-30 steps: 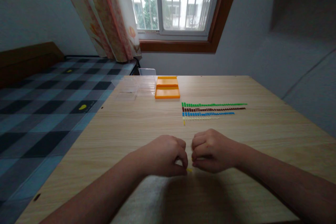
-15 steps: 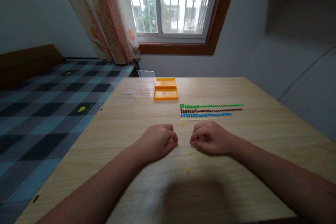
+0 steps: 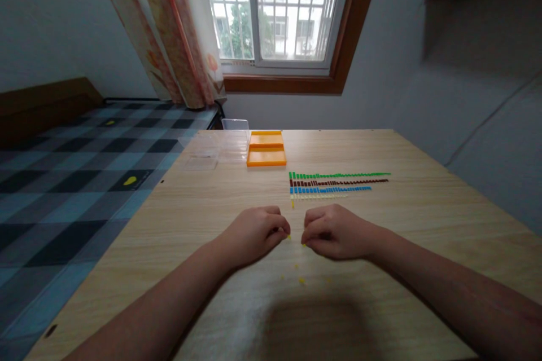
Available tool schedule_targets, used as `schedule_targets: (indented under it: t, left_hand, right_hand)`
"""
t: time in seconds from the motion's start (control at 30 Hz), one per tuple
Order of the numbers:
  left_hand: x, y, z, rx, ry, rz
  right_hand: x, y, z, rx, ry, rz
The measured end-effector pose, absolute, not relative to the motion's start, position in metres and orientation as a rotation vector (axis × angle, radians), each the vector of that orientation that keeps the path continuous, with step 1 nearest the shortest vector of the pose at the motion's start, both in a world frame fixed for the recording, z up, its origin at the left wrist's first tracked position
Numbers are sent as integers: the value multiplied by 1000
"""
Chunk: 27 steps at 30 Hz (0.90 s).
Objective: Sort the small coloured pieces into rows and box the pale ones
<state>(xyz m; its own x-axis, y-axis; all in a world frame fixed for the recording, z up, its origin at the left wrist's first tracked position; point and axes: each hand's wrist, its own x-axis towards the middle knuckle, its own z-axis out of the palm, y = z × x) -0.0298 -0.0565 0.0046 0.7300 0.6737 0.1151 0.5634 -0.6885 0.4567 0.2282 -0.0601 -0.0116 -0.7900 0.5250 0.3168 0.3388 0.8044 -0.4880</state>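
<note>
My left hand (image 3: pixel 256 232) and my right hand (image 3: pixel 332 231) rest close together on the wooden table (image 3: pixel 203 220), both with fingers curled in a pinch. A tiny yellow piece (image 3: pixel 288 236) shows at my left fingertips, and another yellow piece (image 3: pixel 304 245) at my right fingertips. A few loose yellow pieces (image 3: pixel 301 280) lie on the table just in front of my hands. Beyond my hands lie rows of small pieces: green (image 3: pixel 339 175), brown (image 3: pixel 339 182), blue (image 3: pixel 330 189) and pale yellow (image 3: pixel 317 196).
An orange tray (image 3: pixel 266 156) and a clear plastic box (image 3: pixel 220 146) stand at the table's far side. A bed with a checked cover (image 3: pixel 76 180) runs along the left. A window and a curtain (image 3: pixel 178 28) are behind the table.
My hands lifted away from the near edge and moved a little farther up the table, drawing slightly apart. Several small yellow pieces now lie loose where my hands were.
</note>
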Motion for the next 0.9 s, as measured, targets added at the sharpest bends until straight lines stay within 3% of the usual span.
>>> schedule_targets:
  t: [0.17,0.53,0.9]
  left_hand:
    - [-30,-58,5,2511,998,413]
    - [-30,-58,4,2480,1001,418]
    - [-30,-59,3,2510,967,432]
  right_hand:
    - [237,-51,-13,-755,-2497,327]
    - [236,-53,-18,-693,-2551,409]
    - [232,-47,-12,-750,-2671,229]
